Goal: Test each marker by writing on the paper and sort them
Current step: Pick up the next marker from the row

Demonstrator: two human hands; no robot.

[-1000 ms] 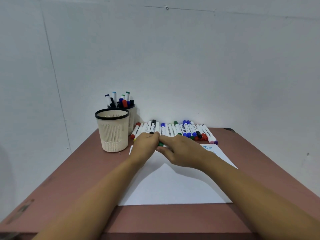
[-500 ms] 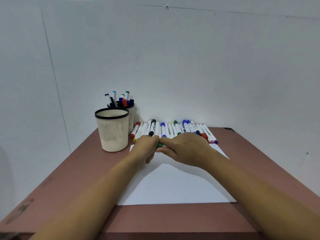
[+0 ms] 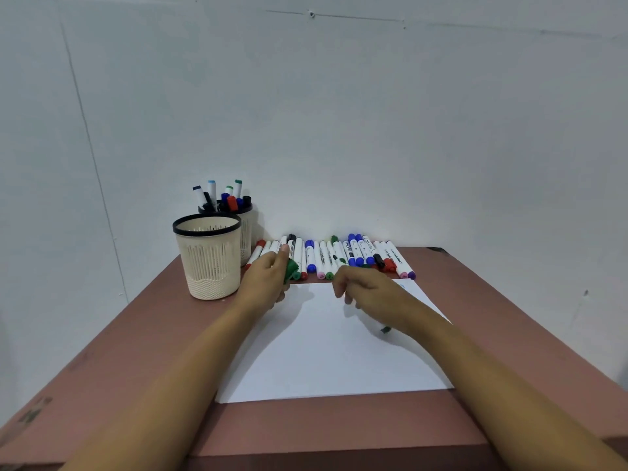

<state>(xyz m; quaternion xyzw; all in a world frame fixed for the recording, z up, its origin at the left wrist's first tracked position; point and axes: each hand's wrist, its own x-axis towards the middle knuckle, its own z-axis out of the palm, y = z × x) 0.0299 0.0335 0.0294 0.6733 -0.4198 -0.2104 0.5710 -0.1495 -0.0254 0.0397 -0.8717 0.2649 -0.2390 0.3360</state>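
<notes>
A white paper sheet (image 3: 326,355) lies on the reddish table (image 3: 136,351). Beyond its far edge runs a row of several markers (image 3: 339,256) with white barrels and coloured caps. My left hand (image 3: 263,285) pinches a green cap (image 3: 291,269) near the paper's far left corner. My right hand (image 3: 372,297) curls over the paper's far right part and grips a marker that it mostly hides; only the marker's dark tip (image 3: 385,330) shows below the hand, just above or on the sheet.
An empty cream pen cup with a black rim (image 3: 208,263) stands left of the paper. A second cup (image 3: 245,229) behind it holds several markers. The white wall rises right behind the marker row. Faint blue writing marks the paper's far right corner (image 3: 404,286).
My hands were together on a green marker and have pulled apart. The cap stayed in my left hand; my right hand moved right and nearer with the marker.
</notes>
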